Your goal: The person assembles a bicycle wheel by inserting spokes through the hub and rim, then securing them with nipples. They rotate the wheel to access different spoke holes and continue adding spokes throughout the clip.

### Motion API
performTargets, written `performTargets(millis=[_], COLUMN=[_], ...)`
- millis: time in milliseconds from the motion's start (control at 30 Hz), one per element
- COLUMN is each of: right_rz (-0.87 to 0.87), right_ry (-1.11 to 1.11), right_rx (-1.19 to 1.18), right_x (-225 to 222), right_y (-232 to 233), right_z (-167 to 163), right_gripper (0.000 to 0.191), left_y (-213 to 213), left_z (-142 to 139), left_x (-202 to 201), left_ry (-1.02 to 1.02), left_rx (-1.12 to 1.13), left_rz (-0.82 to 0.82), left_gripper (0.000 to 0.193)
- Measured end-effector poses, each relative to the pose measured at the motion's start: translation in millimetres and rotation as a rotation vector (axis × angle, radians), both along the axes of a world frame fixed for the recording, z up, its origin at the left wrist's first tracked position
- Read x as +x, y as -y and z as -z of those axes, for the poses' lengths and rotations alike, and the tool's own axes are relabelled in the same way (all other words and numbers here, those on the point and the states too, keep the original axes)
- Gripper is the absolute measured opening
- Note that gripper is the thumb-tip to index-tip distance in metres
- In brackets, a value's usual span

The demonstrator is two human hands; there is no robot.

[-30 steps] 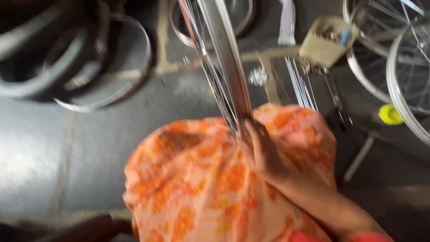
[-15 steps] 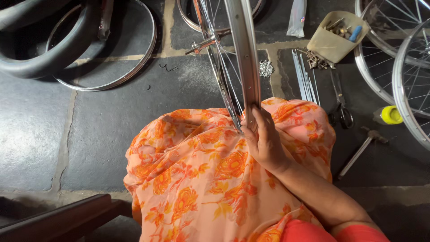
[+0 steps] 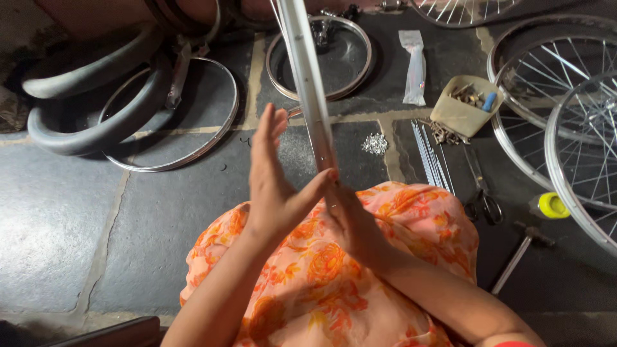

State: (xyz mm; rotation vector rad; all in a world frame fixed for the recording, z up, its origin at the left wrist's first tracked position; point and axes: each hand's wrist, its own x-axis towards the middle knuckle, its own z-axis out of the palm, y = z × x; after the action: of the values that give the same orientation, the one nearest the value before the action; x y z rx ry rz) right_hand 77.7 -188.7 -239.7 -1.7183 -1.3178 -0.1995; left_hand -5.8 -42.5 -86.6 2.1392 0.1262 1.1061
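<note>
Resting over orange floral cloth (image 3: 321,276) on the lap, right hand (image 3: 350,222) grips the lower end of an upright silver wheel rim (image 3: 308,83); left hand (image 3: 273,180) open, fingers straight, thumb tip touching rim. Beyond: loose spokes (image 3: 430,154), beige tub (image 3: 464,106), black tyres (image 3: 96,103)

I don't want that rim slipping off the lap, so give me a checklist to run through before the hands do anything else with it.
1. Right hand on the rim: ok, it holds the rim's lower end at the lap.
2. Left hand gripping: not ok, the palm is open and flat beside the rim, thumb touching near it.
3. Rim upright on the orange floral cloth: ok, it stands on edge over the lap.
4. Spokes within reach: ok, the bundle lies on the floor to the right.
5. Scissors clear of the rim: ok.
6. Rim's far end supported: cannot tell, out of frame.
</note>
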Motion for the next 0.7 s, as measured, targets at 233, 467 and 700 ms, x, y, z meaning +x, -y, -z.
performTargets(millis=[233,467,700], right_rz=[-0.281,0.006,0.075], right_ry=[0.037,-0.317,-0.226], right_rx=[-0.021,-0.114,0.026], right_x=[-4,89,173], right_y=[-35,-78,-112], right_z=[7,36,76], right_gripper=[0.066,0.058,0.039], left_y=[-59,-158,-178], left_z=[52,45,39], left_x=[12,-15,-25], left_ry=[-0.115,0.001,-0.111], left_rx=[-0.417,-0.707,-0.758], left_rz=[0.141,0.474,0.477], left_gripper=[0.081,0.081,0.084])
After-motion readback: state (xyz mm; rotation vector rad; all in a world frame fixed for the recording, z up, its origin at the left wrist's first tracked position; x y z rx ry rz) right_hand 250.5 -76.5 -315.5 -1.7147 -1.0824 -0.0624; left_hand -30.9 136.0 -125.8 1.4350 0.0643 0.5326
